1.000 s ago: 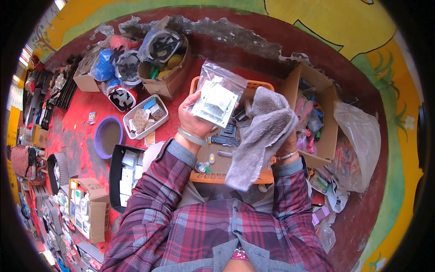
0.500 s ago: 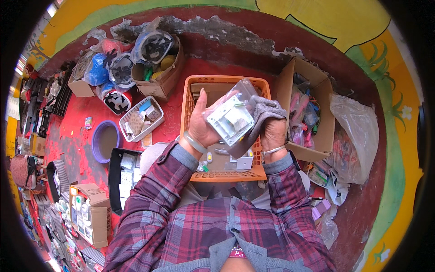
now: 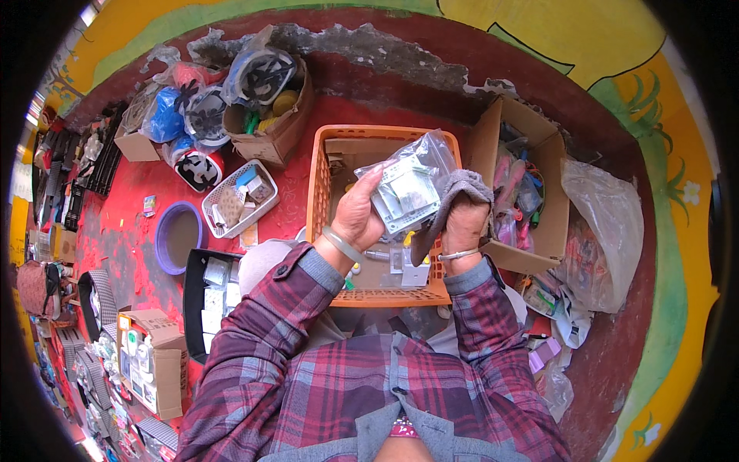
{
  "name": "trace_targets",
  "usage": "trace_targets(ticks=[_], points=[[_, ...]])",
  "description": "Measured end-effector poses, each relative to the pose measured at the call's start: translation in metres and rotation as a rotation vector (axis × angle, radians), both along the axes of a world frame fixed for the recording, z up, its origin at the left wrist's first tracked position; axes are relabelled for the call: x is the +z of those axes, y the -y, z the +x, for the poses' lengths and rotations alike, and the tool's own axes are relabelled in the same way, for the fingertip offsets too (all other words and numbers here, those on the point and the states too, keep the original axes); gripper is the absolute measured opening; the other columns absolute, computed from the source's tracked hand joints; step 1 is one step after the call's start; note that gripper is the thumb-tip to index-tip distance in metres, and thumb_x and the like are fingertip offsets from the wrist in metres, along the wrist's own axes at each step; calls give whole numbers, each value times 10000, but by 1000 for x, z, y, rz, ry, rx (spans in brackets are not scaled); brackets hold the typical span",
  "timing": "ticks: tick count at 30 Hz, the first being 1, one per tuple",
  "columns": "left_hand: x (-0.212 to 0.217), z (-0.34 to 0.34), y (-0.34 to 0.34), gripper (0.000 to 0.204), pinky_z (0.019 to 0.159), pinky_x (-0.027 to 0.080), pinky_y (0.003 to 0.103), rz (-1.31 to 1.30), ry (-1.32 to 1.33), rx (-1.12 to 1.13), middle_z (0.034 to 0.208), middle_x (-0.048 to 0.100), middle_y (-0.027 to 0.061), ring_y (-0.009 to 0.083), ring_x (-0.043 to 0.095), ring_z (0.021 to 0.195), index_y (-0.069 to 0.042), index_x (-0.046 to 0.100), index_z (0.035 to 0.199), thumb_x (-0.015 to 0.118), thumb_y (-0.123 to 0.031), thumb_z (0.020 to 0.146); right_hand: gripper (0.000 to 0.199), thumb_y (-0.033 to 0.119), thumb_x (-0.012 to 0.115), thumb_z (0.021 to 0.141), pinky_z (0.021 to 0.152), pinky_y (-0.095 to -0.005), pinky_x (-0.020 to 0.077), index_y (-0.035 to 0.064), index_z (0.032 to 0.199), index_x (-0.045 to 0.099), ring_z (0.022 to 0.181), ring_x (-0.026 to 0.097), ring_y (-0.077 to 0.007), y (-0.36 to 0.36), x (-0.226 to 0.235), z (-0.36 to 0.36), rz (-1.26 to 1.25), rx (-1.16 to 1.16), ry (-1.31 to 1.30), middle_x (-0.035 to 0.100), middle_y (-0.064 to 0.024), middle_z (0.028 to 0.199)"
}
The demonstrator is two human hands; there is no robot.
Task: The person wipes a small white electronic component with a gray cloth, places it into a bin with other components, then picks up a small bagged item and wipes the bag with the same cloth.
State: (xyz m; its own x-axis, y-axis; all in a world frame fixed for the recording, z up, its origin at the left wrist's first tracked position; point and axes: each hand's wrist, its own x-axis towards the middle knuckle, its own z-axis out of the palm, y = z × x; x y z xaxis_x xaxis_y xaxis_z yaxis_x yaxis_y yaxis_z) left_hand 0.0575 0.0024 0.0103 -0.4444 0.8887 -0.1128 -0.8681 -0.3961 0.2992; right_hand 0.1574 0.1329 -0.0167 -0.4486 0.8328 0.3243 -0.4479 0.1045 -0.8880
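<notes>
My left hand (image 3: 360, 212) grips the left edge of a white plastic wall-plate-like item (image 3: 406, 196) packed in a clear plastic bag (image 3: 435, 150). The thumb lies along its upper left side. Against the bag's right side, my right hand (image 3: 464, 227) is closed around a grey cloth (image 3: 462, 189), whose dark end hangs down. Both hands are above an orange plastic basket (image 3: 314, 185). Inside the basket, a small white box (image 3: 416, 271) and other small items lie on a cardboard-coloured bottom.
To the right stands an open cardboard box (image 3: 531, 260) of colourful packaged goods. On the left are a purple basin (image 3: 159, 240), a white basket (image 3: 260, 209) and a black tray (image 3: 192, 308) of white packets. Bagged helmets (image 3: 264, 77) sit in a carton farther back.
The bagged white item has moved slightly right and turned in my left hand. My left fingers, formerly stretched behind it, now grip its edge. The cloth has shifted a little right.
</notes>
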Motion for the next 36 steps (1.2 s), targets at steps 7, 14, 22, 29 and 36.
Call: trace_targets(ticks=[7, 14, 22, 29, 36], points=[[-6, -2, 0, 326, 950, 422, 402, -30, -40, 104, 1159, 560, 140, 259, 553, 1058, 10, 511, 1162, 464, -203, 918, 62, 95, 553, 878, 673, -210, 427, 58, 853, 596, 730, 497, -67, 0, -1, 0, 6, 30, -22, 527, 42, 815], [6, -12, 6, 351, 942, 432, 424, -50, -125, 148, 1174, 545, 165, 283, 556, 1058, 3, 477, 1187, 415, -232, 934, 102, 132, 529, 884, 635, -226, 439, 64, 824, 577, 695, 516, -94, -18, -9, 4, -39, -70, 58, 537, 12, 778], [20, -48, 33, 344, 911, 461, 416, -77, -265, 157, 1137, 570, 165, 273, 583, 1019, 26, 523, 1141, 466, -223, 911, 399, 375, 510, 895, 802, -355, 505, 43, 1117, 531, 882, 600, -223, -76, 24, 45, -524, 562, -77, 613, -95, 997], [31, -29, 28, 340, 799, 485, 301, -251, -621, -3, 991, 630, 121, 184, 614, 870, 20, 606, 1024, 509, -276, 888, 465, 199, 565, 869, 906, -287, 435, 5, 1270, 430, 1059, 526, -151, -25, 40, 34, -436, 839, 43, 544, -63, 1177], [5, -19, 17, 272, 731, 477, 274, -391, -735, -139, 903, 625, 47, 130, 593, 815, -8, 606, 995, 534, -246, 887, 126, 26, 579, 819, 710, -247, 478, 21, 938, 619, 783, 578, -115, 5, 37, 7, -351, 578, 133, 618, -20, 864]])
